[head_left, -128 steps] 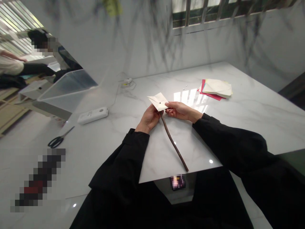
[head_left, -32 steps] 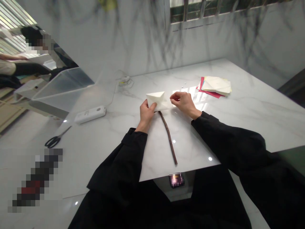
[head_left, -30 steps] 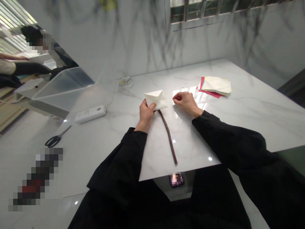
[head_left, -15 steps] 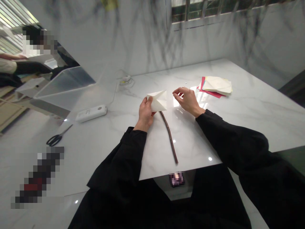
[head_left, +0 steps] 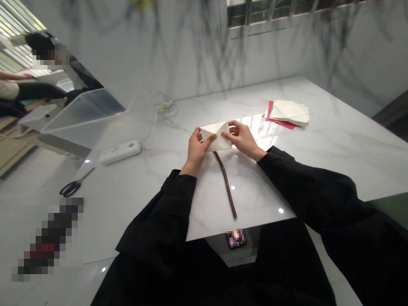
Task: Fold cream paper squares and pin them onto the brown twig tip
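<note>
Between both hands is a folded cream sheet of paper (head_left: 214, 127), held up above the table. My left hand (head_left: 196, 149) grips its left side, the thumb pressed on the front face near the middle. On the right side my right hand (head_left: 242, 138) pinches the paper, thumb in front and fingers behind. The creases meet near the two thumbs. Below the paper a thin brown stick (head_left: 227, 182) lies on the white marbled table (head_left: 267, 178), its upper end hidden behind the paper and left hand.
A stack of coloured paper (head_left: 288, 114) lies at the back right. On the left are black-handled scissors (head_left: 72, 188), a white power strip-like device (head_left: 120, 152), a clear plastic bin (head_left: 79, 117) and a coiled cable (head_left: 167, 107). Another person (head_left: 47, 51) sits at the far left.
My right hand has moved left and taken hold of the paper's right side. My left thumb has shifted inward onto the paper's front.
</note>
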### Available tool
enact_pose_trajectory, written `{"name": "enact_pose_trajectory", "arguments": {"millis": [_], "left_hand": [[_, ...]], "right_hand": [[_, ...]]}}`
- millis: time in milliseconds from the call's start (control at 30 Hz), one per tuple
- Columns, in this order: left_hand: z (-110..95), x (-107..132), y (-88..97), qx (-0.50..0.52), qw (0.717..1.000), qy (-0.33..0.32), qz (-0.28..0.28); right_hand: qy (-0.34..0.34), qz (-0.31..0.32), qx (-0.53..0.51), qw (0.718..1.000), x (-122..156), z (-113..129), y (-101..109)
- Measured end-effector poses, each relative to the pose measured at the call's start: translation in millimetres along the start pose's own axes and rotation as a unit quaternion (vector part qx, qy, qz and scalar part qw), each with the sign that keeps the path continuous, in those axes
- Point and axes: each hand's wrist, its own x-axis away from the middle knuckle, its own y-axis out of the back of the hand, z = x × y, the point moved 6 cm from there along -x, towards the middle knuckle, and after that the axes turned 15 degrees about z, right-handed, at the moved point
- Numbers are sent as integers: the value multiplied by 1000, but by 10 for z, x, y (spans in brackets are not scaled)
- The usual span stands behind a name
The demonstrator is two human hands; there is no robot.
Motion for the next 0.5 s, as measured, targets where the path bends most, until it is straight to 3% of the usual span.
{"name": "enact_pose_trajectory", "arguments": {"millis": [133,267,500], "left_hand": [[14,9,-73,-35,999,6,35],[58,29,17,-87,996,17,5],[117,36,-34,-115,992,22,38]], "right_hand": [[6,-56,-25,998,-21,-106,137],[15,-107,-20,994,-14,-153,224],[32,-123,-39,991,-4,-155,216]]}}
